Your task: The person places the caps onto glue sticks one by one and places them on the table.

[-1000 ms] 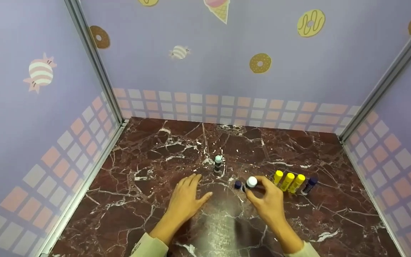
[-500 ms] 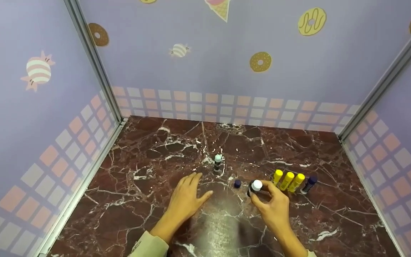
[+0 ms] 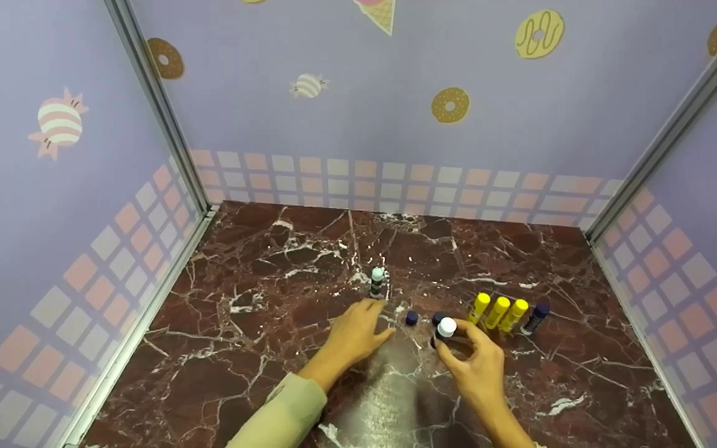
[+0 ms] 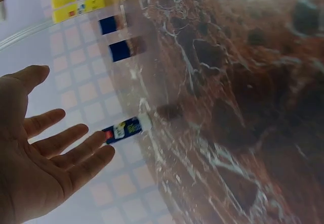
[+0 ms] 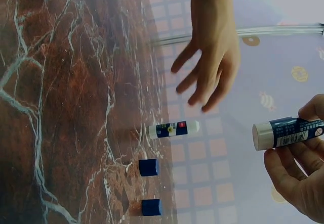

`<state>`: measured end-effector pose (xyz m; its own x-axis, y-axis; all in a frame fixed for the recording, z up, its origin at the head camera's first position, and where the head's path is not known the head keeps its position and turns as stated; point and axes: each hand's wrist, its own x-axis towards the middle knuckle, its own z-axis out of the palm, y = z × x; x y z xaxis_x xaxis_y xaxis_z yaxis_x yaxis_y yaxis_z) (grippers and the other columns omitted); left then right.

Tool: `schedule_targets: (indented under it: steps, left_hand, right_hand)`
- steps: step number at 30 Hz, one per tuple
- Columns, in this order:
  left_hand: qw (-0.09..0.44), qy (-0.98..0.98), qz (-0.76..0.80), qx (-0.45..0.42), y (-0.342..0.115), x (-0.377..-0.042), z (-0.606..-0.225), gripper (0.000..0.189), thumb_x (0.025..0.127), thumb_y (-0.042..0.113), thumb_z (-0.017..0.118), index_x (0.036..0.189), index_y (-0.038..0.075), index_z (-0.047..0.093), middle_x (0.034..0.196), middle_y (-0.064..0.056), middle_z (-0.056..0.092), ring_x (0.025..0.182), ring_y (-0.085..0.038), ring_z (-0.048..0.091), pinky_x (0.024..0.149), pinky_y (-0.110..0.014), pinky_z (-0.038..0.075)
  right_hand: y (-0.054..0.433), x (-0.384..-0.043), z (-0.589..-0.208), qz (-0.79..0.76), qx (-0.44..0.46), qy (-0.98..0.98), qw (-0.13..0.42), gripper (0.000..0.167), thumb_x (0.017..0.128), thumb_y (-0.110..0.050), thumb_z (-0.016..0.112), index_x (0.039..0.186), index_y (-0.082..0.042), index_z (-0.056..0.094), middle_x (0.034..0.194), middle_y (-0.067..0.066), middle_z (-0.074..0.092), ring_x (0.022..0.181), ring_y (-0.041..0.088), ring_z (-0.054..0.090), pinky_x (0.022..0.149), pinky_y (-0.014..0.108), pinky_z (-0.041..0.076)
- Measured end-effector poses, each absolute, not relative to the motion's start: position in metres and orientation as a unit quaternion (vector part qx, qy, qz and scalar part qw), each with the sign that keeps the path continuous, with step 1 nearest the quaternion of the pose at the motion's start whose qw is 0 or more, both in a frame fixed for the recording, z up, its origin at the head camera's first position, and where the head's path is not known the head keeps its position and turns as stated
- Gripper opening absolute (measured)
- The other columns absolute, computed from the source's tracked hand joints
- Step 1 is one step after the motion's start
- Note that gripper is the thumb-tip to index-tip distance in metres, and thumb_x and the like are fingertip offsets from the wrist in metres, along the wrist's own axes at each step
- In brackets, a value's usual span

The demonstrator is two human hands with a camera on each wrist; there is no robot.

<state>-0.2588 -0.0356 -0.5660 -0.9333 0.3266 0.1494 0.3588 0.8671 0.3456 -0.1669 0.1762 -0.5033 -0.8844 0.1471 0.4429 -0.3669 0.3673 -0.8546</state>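
Note:
My right hand grips an uncapped glue stick between thumb and fingers, dark blue with a barcode label. Its white top faces up in the head view, and the stick is roughly upright. Another uncapped glue stick, blue with white ends, stands on the table farther back. My left hand reaches toward it, fingers extended and holding nothing; in the left wrist view its fingertips overlap this stick. Two dark blue caps, a left cap and a right cap, stand between the hands, the right one just behind the held stick.
Right of the right hand, three yellow glue sticks stand in a row, with a capped dark blue glue stick at its end. The dark red marbled table is bounded by lilac patterned walls at the back and sides.
My left hand has moved right and forward toward the standing glue stick. The right hand shifted right with its stick, then stayed nearly still. A second blue cap now shows behind that stick.

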Motion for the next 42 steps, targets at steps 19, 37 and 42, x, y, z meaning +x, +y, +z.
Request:
schedule_targets:
  steps: [19, 37, 42]
  left_hand:
    - [0.056, -0.965, -0.117, -0.23, 0.041, -0.298, -0.605, 0.034, 0.09, 0.029, 0.077, 0.118, 0.014, 0.066, 0.114, -0.005, 0.062, 0.105, -0.023, 0.057, 0.088, -0.036, 0.057]
    - [0.116, -0.957, -0.109, -0.244, 0.05, -0.304, -0.622, 0.007, 0.085, 0.005, 0.069, 0.091, 0.009, 0.071, 0.1, -0.006, 0.065, 0.094, -0.025, 0.063, 0.088, -0.035, 0.056]
    - [0.116, -0.955, -0.118, -0.245, 0.046, -0.303, -0.62, 0.007, 0.086, 0.006, 0.069, 0.091, 0.009, 0.07, 0.098, -0.006, 0.064, 0.091, -0.026, 0.062, 0.086, -0.036, 0.056]
  right_hand:
    - [0.189, -0.161, -0.538, 0.498, 0.115, -0.815, 0.273, 0.038, 0.073, 0.003, 0.087, 0.104, -0.015, 0.075, 0.097, -0.006, 0.075, 0.082, 0.015, 0.073, 0.073, 0.029, 0.062]
    - [0.191, -0.151, -0.54, 0.519, 0.1, -0.811, 0.252, 0.041, 0.071, 0.008, 0.085, 0.104, -0.012, 0.074, 0.097, -0.007, 0.073, 0.083, 0.014, 0.073, 0.074, 0.028, 0.062]
    - [0.19, -0.151, -0.539, 0.509, 0.104, -0.814, 0.261, 0.042, 0.071, 0.007, 0.086, 0.104, -0.016, 0.074, 0.096, -0.008, 0.074, 0.082, 0.011, 0.073, 0.072, 0.03, 0.062]
